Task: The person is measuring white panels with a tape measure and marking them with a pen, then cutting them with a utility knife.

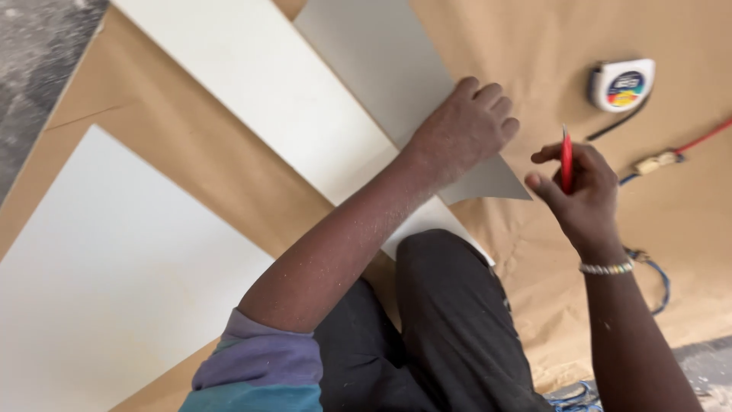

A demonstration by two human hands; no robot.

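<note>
While brown paper (549,46) covered most of the floor in the head view, a strip of grey speckled floor (38,69) showed at the upper left corner. Several white boards lay on the paper: a large white panel (114,282) at the lower left, a long white board (259,84) slanting across the middle, and a greyer board (381,69) overlapping it. The left hand (465,126) rested knuckles-up on the grey board's edge, fingers curled under and holding nothing. The right hand (576,194) was closed around a red pencil (566,159), just beside that board's pointed corner. A tape measure (621,84) lay well apart at the upper right, near a red cord (705,136). The person's dark-trousered knee (450,305) hid the boards' near ends.
</note>
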